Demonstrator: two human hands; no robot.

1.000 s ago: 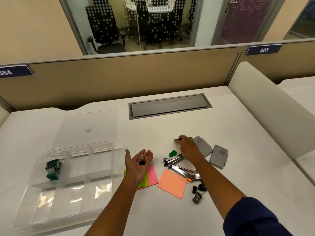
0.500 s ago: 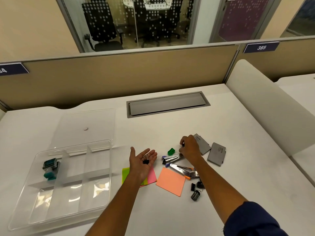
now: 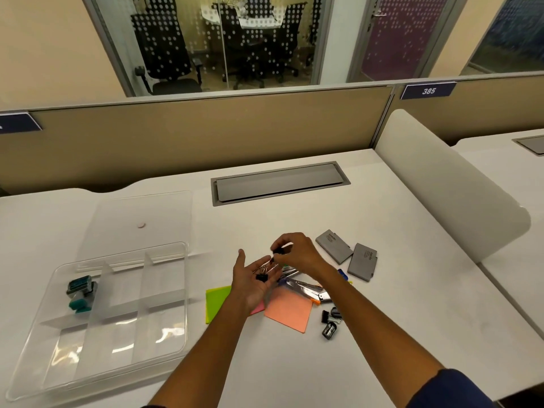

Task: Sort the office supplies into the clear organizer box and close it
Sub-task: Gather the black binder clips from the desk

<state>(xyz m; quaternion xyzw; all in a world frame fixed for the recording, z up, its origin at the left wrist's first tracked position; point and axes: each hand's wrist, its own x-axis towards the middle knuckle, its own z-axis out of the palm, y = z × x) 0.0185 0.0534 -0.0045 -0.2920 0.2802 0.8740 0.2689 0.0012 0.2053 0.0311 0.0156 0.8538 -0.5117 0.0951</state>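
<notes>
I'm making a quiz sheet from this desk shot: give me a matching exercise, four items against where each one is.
Items:
1. teal stamps
2. binder clip
3. two grey cases
4. orange sticky pad

Places:
A. on the desk, right of the right hand
B. in the open left hand
C. in the organizer box, far-left compartment
D. flat on the desk, nearer the person than the staplers

Pairs: 1-C, 2-B, 3-A, 4-D

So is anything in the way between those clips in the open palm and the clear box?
Nothing visible. The left hand cups binder clips just right of the organizer box, whose lid lies open behind it. Only bare desk separates them.
</notes>
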